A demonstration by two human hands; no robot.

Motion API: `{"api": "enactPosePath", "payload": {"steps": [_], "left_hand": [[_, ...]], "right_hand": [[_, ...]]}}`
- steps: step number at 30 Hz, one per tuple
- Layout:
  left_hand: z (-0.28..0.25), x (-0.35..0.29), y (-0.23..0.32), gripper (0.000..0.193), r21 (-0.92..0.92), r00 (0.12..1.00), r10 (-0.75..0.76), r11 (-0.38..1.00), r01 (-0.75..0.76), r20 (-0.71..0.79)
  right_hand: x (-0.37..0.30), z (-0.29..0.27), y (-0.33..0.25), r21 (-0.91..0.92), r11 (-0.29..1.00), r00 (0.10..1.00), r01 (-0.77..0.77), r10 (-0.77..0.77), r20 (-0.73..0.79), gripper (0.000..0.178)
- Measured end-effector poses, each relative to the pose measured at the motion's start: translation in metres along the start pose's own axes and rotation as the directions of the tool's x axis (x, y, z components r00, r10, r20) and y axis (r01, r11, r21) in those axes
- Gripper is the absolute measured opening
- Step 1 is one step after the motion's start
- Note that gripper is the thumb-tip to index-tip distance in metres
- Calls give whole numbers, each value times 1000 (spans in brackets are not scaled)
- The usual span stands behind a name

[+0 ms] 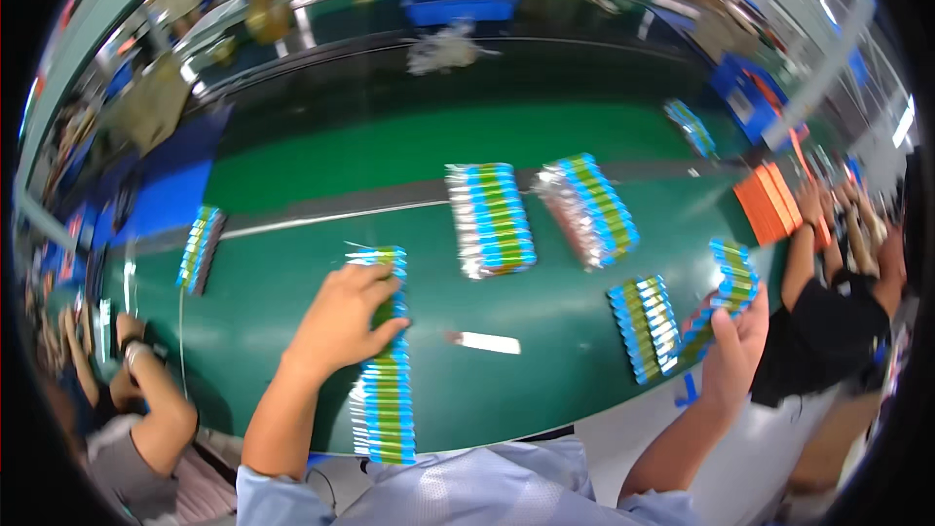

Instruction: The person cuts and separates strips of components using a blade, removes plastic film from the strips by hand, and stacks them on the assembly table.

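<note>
My left hand [343, 319] is laid over a long row of blue-and-green packets [390, 399] with silver ends, its fingers bent across the top and the thumb along the right side. That row runs toward me to the table's near edge. At the right, my right hand [737, 356] grips a shorter, tilted row of the same packets [732, 273], thumb on the near side; part of it is blurred. Just left of that hand lies another blue-and-green block [643, 326]. Between my hands is a small flat white piece with a brownish end [487, 342].
Two silver-sided packet blocks [497, 219] [589, 209] lie farther back on the green table [545, 390]. Another row [202, 248] is at the left, one more [690, 127] far right. Orange boxes [767, 203] and co-workers' arms [801, 258] are at the right; another person [146, 429] sits left.
</note>
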State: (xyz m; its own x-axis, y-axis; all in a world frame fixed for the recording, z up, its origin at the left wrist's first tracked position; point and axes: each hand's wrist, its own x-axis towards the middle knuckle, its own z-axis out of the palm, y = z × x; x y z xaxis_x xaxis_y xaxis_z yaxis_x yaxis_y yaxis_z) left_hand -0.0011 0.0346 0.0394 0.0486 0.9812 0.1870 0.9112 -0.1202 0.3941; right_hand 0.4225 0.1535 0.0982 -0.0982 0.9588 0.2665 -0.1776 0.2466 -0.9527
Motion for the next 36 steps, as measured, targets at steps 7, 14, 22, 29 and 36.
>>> {"api": "enactPosePath", "payload": {"steps": [7,14,22,29,36], "left_hand": [[12,-35,-16,21,-113,985,21,993,-41,-173],[14,-41,-23,38,37,985,49,998,-44,-164],[21,-49,-13,45,102,988,-15,994,31,-153],[14,-48,-11,42,66,994,-38,997,45,-100],[12,-44,-9,38,50,995,-63,997,66,-71]], "right_hand": [[-18,166,50,180,935,804,-305,151,576,43],[17,316,116,355,867,861,-351,149,487,30],[24,346,187,188,947,891,-259,159,426,24],[16,348,185,194,956,892,-218,114,438,22],[11,343,197,111,981,915,-160,104,391,21]]}}
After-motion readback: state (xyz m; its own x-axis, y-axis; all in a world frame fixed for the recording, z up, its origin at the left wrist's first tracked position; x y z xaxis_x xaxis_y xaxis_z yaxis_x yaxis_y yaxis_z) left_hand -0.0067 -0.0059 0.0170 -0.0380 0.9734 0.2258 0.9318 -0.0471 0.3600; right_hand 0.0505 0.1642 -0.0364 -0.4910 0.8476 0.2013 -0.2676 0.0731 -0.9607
